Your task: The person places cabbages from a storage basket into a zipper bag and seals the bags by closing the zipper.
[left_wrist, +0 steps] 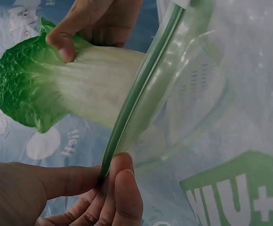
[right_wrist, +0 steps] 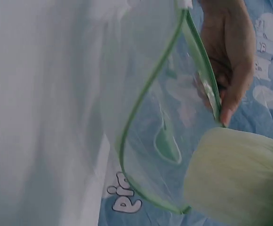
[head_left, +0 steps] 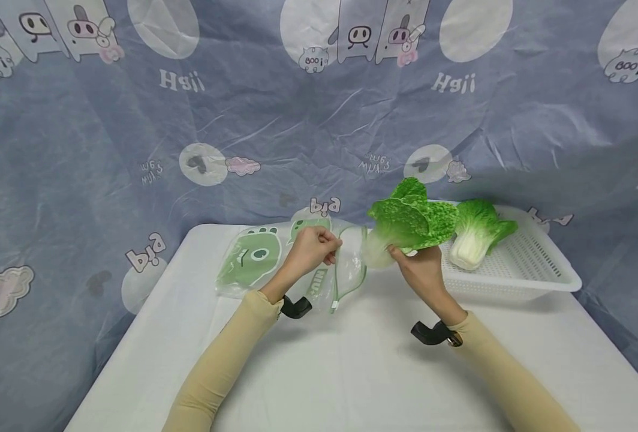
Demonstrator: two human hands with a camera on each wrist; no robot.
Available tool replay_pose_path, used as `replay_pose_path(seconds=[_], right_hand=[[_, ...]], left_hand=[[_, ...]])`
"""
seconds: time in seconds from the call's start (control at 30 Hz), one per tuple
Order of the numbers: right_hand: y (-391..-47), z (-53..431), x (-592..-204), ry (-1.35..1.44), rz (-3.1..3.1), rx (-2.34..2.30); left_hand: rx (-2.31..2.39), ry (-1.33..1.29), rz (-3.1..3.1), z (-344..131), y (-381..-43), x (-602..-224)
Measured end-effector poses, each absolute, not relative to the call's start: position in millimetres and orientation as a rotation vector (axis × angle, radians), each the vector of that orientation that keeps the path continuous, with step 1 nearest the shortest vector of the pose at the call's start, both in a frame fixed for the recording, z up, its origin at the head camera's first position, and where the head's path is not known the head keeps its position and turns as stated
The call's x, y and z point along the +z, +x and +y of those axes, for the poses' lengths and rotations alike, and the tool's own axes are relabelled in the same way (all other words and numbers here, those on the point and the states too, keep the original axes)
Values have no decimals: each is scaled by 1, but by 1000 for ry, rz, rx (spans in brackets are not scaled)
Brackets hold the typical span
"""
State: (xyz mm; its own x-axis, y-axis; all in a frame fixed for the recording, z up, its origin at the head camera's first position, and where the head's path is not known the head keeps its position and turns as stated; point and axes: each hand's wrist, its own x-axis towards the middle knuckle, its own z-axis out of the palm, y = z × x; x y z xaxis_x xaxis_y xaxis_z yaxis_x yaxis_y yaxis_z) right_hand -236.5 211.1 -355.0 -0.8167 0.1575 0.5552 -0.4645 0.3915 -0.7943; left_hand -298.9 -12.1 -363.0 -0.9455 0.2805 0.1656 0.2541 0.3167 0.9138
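Observation:
My left hand [head_left: 315, 247] pinches the green-edged rim of a clear zip bag [left_wrist: 242, 181] between thumb and fingers, and the bag's mouth gapes toward the right. Green cartoon prints mark the bag's side. In my right hand [head_left: 421, 268] is a leafy cabbage [head_left: 405, 219], gripped around its pale stalk with the thumb on the near side. Its white base [right_wrist: 230, 169] is at the mouth of the bag, and the green leaves point up and away to the right. A white slider [head_left: 333, 307] sits at the near end of the zip.
A white perforated plastic basket [head_left: 545, 264] stands at the right of the table, holding another leafy cabbage [head_left: 472, 234]. A white cloth covers the table [head_left: 362, 384]. Behind it hangs a blue printed curtain [head_left: 297, 120].

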Motion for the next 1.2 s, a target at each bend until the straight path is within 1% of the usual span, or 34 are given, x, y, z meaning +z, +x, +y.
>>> replay_pose_path(seconds=[0.13,0.37,0.63,0.73,0.97,1.2], right_hand=[[-234,193,-368,312,-2194,1520],[-257,186,-412,492,-2343,1537],[-262,183,-424,796,-2491,1536],[-265,182,-428,868,-2542,1479],[-270,180,-430,917,-2607,1343],[-273,176,-427,834,-2664,1299]], left_hand=[[1739,559,2556,-13,-297,-360],[1768,633,2612,-15,-294,-352],[1695,671,2710,-19,-291,-346],[1678,674,2722,-19,-287,-344],[1596,690,2773,-17,-278,-339],[1515,703,2867,-15,-268,-334]])
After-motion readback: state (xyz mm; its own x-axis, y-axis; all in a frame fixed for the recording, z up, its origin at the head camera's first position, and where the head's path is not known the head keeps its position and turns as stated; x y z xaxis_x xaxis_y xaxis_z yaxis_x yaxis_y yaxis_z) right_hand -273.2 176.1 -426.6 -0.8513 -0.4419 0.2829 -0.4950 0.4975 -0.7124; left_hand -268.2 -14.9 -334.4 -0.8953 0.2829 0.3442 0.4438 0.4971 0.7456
